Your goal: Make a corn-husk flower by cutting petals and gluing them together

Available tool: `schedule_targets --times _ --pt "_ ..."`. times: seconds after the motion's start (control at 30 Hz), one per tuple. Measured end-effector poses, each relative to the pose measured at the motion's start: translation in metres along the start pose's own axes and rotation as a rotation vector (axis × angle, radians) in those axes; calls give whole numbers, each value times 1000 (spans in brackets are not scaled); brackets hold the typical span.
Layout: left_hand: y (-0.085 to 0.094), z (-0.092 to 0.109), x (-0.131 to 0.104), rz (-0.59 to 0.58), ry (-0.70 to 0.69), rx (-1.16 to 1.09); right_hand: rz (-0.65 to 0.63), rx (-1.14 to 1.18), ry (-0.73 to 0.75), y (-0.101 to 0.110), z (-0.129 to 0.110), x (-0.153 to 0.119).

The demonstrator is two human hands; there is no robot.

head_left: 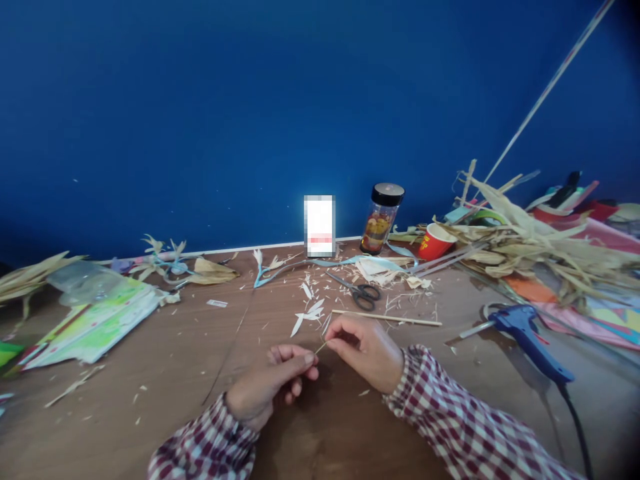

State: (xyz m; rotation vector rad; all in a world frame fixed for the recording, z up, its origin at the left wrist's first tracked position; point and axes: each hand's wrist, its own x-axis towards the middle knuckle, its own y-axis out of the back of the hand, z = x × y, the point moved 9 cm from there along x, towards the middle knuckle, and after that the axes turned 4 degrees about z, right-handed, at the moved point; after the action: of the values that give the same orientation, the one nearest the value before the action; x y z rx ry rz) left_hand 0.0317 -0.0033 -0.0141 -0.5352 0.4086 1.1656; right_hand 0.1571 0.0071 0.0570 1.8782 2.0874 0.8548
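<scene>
My left hand (277, 377) and my right hand (367, 350) meet low in the middle of the view, each in a fingertip pinch. Between them runs a thin greenish strand (321, 348), held at both ends; its exact material is too small to make out. Just beyond my right hand lies a slim wooden stick (390, 318). White cut husk petals (309, 315) rest on the table a little ahead of my fingers. Black-handled scissors (364, 295) lie behind the stick, blades pointing to the left.
A blue glue gun (530, 337) with its cord lies at right. Dried corn husks (530, 247) pile up behind it. A red paper cup (436, 241) and a black-lidded jar (381, 220) stand near the blue wall (225, 120). A painted sheet (95, 323) lies left.
</scene>
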Motion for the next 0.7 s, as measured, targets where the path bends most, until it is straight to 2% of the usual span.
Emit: schedule_targets --times 0.17,0.53,0.6,0.7 --pt "0 6 -1 9 -48 -46 4 -12 3 0 2 0" --pt "11 2 1 102 -2 -157 32 -33 -16 4 0 0" --pt "9 5 0 101 -26 -193 43 -26 -31 5 0 0" --pt "10 12 -1 159 -144 -189 62 35 -78 4 2 -1"
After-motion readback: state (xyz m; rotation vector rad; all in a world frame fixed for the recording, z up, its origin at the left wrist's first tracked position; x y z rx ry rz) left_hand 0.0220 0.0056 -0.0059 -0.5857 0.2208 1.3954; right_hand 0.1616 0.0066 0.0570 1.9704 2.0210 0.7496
